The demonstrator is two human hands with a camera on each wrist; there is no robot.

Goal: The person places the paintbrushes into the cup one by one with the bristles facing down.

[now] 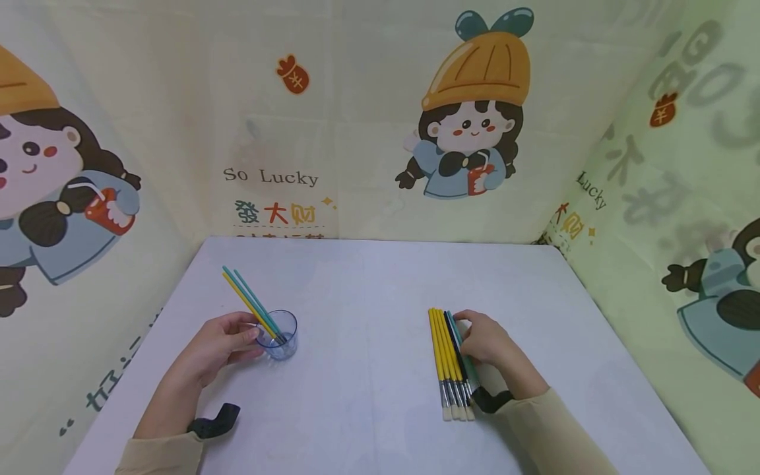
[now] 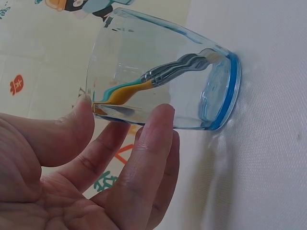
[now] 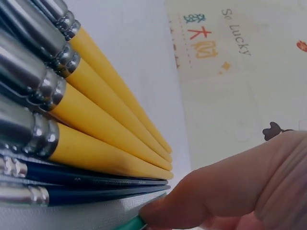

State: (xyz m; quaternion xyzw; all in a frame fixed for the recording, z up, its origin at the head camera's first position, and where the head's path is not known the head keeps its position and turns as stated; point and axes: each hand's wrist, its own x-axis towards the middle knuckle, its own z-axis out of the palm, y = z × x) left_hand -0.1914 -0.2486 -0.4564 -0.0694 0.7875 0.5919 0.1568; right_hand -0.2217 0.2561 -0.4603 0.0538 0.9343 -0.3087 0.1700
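Observation:
My left hand (image 1: pixel 222 343) holds a clear bluish glass cup (image 1: pixel 286 348) at the left of the table, thumb at the rim and fingers along the side. Two teal paintbrushes (image 1: pixel 252 295) and a yellow paintbrush (image 1: pixel 242 294) lean in it, bristles down. On the right, my right hand (image 1: pixel 489 340) pinches the handle of a teal paintbrush (image 3: pixel 132 224) between thumb and fingers. Beside it lies a row of yellow paintbrushes (image 1: pixel 438 343) and two dark blue paintbrushes (image 3: pixel 96 182), bristles toward me. The teal brush's bristle end is partly hidden by the right wrist's black strap.
A white cloth covers the table (image 1: pixel 356 382). Printed curtains (image 1: pixel 368 132) with cartoon figures stand behind it and along both sides. Black camera mounts (image 1: pixel 216 421) sit on both wrists, at the ends of beige sleeves (image 1: pixel 160 456).

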